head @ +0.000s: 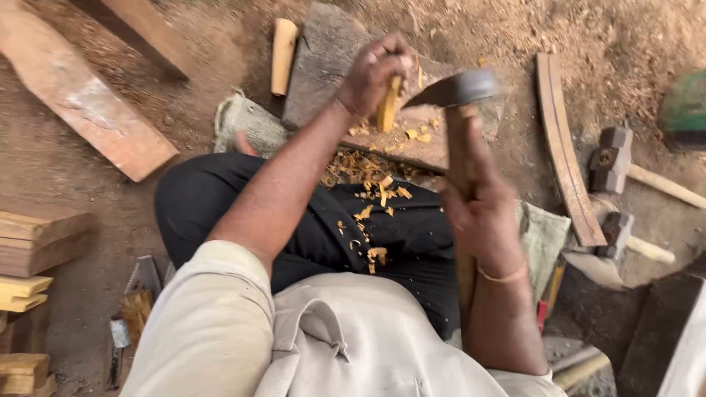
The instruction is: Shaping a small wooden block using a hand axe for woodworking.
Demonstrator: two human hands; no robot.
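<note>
My left hand (pixel 376 72) grips a short yellowish wooden peg (pixel 388 105), standing it upright on a flat chopping block (pixel 323 66). My right hand (pixel 482 213) holds the wooden handle of an adze-like tool; its grey metal blade (pixel 452 90) hangs beside the peg's top, motion-blurred. Yellow wood chips (pixel 371 198) lie on the block and on my black trousers.
Another pale peg (pixel 283 55) lies at the block's far left. A curved wooden strip (pixel 562 147) and two hammers (pixel 614 158) lie to the right on the dirt. A plank (pixel 81 95) lies upper left; stacked wood pieces (pixel 26 250) sit at the left edge.
</note>
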